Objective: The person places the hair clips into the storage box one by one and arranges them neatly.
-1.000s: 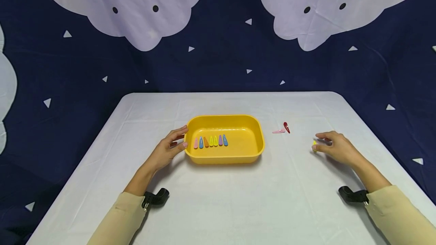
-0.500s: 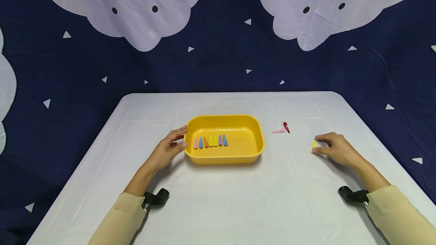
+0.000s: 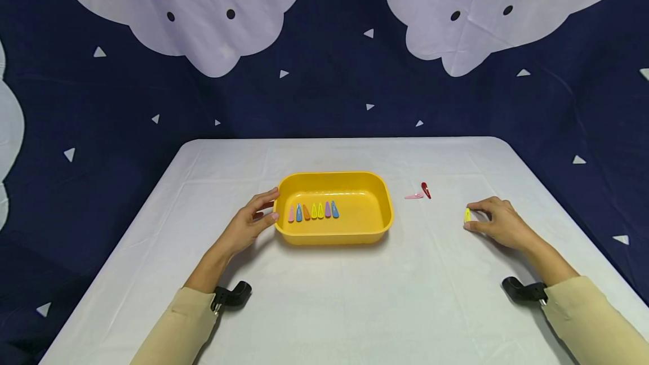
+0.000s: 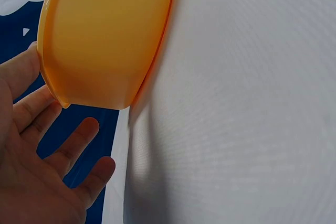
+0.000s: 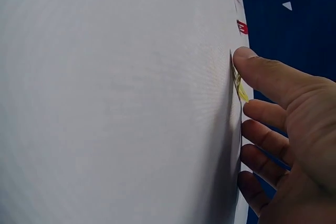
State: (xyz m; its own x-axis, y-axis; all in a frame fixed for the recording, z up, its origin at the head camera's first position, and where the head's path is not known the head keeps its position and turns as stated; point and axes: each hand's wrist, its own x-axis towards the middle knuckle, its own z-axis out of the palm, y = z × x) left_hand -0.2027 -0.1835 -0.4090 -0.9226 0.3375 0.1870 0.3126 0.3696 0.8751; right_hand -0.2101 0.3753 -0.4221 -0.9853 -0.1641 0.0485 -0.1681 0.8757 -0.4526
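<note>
At the right of the table in the head view, my right hand [image 3: 499, 221] pinches a small yellow hair clip [image 3: 467, 216] lengthwise between thumb and forefinger. The right wrist view has the same clip [image 5: 242, 92] close to the cloth, below the thumb [image 5: 268, 74]. My left hand [image 3: 248, 222] touches the left end of a yellow tray [image 3: 334, 239] with thumb and fingertips, its fingers spread. In the left wrist view the tray's end wall [image 4: 100, 90] meets that hand [image 4: 42, 166]. Inside the tray, several hair clips [image 3: 314, 211] in pink, blue, orange, yellow and purple stand in a row.
Between the tray and my right hand, a pink hair clip [image 3: 413, 196] and a red hair clip [image 3: 426, 190] lie on the white tablecloth [image 3: 355, 303]. Behind the table hangs a dark blue cloth [image 3: 324, 106] printed with clouds and triangles.
The yellow clip shows more clearly between my right thumb and forefinger, and that hand has shifted very slightly left. My left hand and the tray stay put.
</note>
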